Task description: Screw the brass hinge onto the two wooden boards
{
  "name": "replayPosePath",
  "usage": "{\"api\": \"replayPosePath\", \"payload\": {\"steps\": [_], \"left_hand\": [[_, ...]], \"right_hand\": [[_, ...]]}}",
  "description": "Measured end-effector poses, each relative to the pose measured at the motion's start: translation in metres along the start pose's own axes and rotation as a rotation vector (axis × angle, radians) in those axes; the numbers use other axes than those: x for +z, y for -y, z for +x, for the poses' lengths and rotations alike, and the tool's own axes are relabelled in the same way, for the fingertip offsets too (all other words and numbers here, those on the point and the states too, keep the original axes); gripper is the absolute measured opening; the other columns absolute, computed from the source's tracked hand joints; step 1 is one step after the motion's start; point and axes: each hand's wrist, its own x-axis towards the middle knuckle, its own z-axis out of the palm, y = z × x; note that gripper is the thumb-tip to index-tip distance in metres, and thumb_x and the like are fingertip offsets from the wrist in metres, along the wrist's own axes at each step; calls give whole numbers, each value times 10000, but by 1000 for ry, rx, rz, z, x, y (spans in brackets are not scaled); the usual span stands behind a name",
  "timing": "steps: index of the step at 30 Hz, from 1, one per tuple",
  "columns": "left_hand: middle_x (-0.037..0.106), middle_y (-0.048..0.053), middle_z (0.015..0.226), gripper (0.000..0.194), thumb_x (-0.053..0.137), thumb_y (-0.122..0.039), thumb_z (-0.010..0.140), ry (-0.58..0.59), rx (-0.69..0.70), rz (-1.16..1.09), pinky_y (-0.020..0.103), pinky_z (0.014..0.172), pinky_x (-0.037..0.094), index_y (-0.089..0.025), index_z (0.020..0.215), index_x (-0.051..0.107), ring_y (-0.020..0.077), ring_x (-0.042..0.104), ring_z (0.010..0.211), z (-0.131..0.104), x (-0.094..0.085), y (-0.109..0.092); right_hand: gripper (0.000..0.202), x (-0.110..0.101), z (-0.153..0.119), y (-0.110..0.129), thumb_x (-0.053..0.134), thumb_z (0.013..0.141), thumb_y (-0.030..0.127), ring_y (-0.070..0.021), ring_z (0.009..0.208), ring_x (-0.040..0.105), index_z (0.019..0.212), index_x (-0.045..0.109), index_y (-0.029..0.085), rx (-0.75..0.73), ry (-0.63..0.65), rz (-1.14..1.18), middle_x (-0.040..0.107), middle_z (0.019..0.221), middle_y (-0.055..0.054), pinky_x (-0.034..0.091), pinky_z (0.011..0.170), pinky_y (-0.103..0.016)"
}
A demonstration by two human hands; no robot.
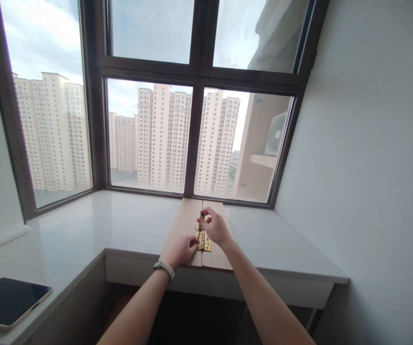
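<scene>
Hinge: brass hinge [204, 241] lies flat across the seam between two pale wooden boards [187, 225], its screw holes showing, near the front edge of the worktop [120, 225].
Boards: set side by side, running from the window frame to the front edge, roughly midway along the worktop's back run.
Left hand: left hand [182, 251], a pale watch [164, 268] on its wrist, rests on the left board with fingertips pressed against the hinge's left leaf; fingers curled together, steadying rather than gripping.
Right hand: right hand [214, 226] hovers over the upper end of the hinge, thumb and forefinger pinched on something small and thin; too small to tell whether a screw or a pin.
Doing it well: in my judgement, the hinge knuckle wants to sit dead on the seam and the left fingertips should bear down firmly so the leaf cannot creep; the pinched piece is best held upright over its hole.
Tablet: dark tablet [7, 302] lies on the worktop's left wing, near its front corner, well apart from the hands.
Window: dark-framed window [197, 124] stands behind, tower blocks beyond.
</scene>
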Motion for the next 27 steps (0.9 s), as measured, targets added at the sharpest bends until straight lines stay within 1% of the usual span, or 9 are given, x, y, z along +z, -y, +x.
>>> {"api": "replayPosePath", "payload": {"steps": [2, 5, 7, 10, 12, 14, 17, 20, 27], "left_hand": [[725, 72, 834, 158, 571, -259, 875, -1, 13, 1, 287, 666, 395, -165, 825, 687, 199, 630, 755, 0, 0, 1], [719, 65, 820, 159, 567, -258, 878, -1, 17, 4, 282, 656, 385, -163, 813, 677, 193, 622, 742, 1, 1, 2], [714, 60, 810, 160, 565, -261, 881, -1, 15, 8, 280, 650, 382, -167, 806, 669, 190, 618, 734, 1, 2, 3], [717, 61, 821, 160, 566, -268, 884, 3, 17, 4, 281, 655, 390, -172, 811, 670, 194, 622, 744, 1, 2, 4], [719, 63, 826, 159, 568, -271, 883, 5, 20, 0, 283, 659, 394, -173, 819, 674, 198, 626, 751, 1, 2, 5], [718, 63, 824, 162, 567, -273, 885, 6, 22, -1, 284, 658, 394, -173, 826, 680, 198, 625, 750, 1, 2, 5], [717, 63, 825, 168, 560, -269, 888, 7, 27, -11, 283, 658, 392, -169, 841, 687, 196, 624, 747, 1, 2, 5], [712, 60, 816, 162, 559, -256, 882, 1, 35, 0, 281, 652, 382, -165, 823, 680, 190, 614, 738, 2, 2, 4], [706, 59, 805, 141, 574, -248, 873, 0, 11, 26, 275, 650, 370, -164, 810, 668, 187, 605, 732, 1, 2, 2]], "right_hand": [[249, 0, -1, 1, 570, 906, 367, -115, 563, 642, 1110, 634, 242, 10, 56, 54, 707, 1067, -46, 503, 578, -261], [269, 1, -2, 1, 506, 940, 373, -136, 578, 664, 1131, 640, 241, 31, 101, 102, 712, 989, -40, 497, 547, -257], [268, 2, -1, 1, 532, 931, 406, -144, 579, 661, 1102, 645, 234, 32, 74, 83, 711, 939, -40, 501, 552, -264], [275, 2, 0, -1, 646, 864, 460, -147, 576, 634, 1002, 640, 223, 21, -8, 10, 707, 894, -39, 501, 566, -275], [288, 1, 0, -1, 693, 830, 470, -144, 576, 619, 960, 629, 221, 11, -32, -19, 704, 876, -35, 498, 570, -275], [278, 1, 0, -1, 680, 843, 450, -129, 563, 613, 997, 633, 223, 6, -15, -10, 708, 926, -38, 503, 584, -274], [261, 1, -1, 1, 591, 903, 401, -107, 553, 629, 1100, 634, 235, 12, 52, 50, 699, 1071, -49, 511, 589, -268], [250, 2, -1, 2, 528, 934, 381, -116, 571, 653, 1104, 636, 233, 24, 89, 87, 698, 1052, -43, 497, 560, -254], [198, 4, 2, -1, 670, 847, 389, -140, 598, 620, 952, 634, 225, -7, -63, -52, 706, 870, -23, 480, 601, -270]]}}
